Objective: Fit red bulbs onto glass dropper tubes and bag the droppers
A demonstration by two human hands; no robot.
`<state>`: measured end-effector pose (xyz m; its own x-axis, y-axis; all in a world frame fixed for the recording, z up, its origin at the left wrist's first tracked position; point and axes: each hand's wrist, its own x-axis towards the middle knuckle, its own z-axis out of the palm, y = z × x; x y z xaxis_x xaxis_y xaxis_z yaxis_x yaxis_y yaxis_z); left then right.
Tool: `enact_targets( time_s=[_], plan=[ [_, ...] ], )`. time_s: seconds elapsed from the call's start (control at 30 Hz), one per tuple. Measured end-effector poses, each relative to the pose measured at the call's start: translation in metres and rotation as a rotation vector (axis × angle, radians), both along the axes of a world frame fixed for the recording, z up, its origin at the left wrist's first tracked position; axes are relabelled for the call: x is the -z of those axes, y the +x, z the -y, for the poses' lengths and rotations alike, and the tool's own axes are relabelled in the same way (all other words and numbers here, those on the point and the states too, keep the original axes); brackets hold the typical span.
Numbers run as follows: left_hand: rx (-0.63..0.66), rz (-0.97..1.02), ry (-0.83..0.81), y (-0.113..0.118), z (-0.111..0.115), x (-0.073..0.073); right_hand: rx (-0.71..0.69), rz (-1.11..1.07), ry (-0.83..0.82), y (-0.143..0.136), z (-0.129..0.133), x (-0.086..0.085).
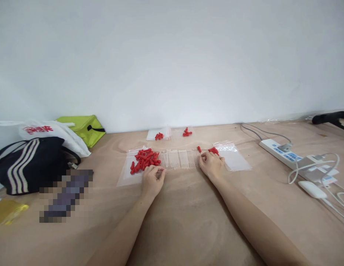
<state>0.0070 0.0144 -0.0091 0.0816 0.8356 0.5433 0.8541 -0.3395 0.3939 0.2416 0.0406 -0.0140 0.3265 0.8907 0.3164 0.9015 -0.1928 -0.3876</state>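
Pale thin sticks lie side by side in a row across the middle of the table. At the row's left end, my left hand has its fingers curled and pinched; anything between them is too small to make out. Just beyond it, a heap of small red bulb-like pieces rests on a see-through zip bag. My right hand pinches at the row's right end, its fingertips partly hidden. Beside it lie a single red piece and a few more red pieces.
Another zip bag lies right of my right hand. Two small bags with red pieces sit near the wall. A power strip with cables and a white charger is at right. A black bag and green bag stand left.
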Motion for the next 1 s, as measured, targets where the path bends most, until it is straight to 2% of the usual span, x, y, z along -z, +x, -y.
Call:
enact_targets(
  time_s=[0.13, 0.23, 0.37, 0.5, 0.7, 0.87, 0.93, 1.0],
  plan=[
    [-0.316, -0.074, 0.092, -0.012, -0.007, -0.006, -0.03, -0.033, -0.082, -0.008, 0.002, -0.002],
    [-0.402, -0.134, 0.112, -0.021, -0.014, -0.007, -0.012, -0.057, -0.14, -0.01, 0.0, -0.004],
    [-0.397, -0.167, 0.113, -0.026, -0.024, -0.005, 0.003, -0.054, -0.185, -0.008, -0.003, -0.007],
    [-0.38, -0.169, 0.108, -0.021, -0.03, -0.005, 0.021, -0.037, -0.215, -0.008, -0.004, -0.007],
    [-0.414, -0.162, 0.101, -0.015, -0.033, -0.006, 0.026, -0.056, -0.179, -0.009, -0.004, -0.003],
    [-0.407, -0.108, 0.227, -0.018, -0.031, -0.005, -0.044, -0.079, 0.073, -0.011, -0.002, 0.005],
    [-0.386, -0.068, 0.304, -0.018, -0.027, -0.005, -0.142, -0.126, 0.205, -0.012, 0.0, 0.009],
    [-0.271, -0.028, 0.355, -0.017, -0.02, -0.005, -0.286, -0.205, 0.315, -0.012, 0.003, 0.013]
  ],
)
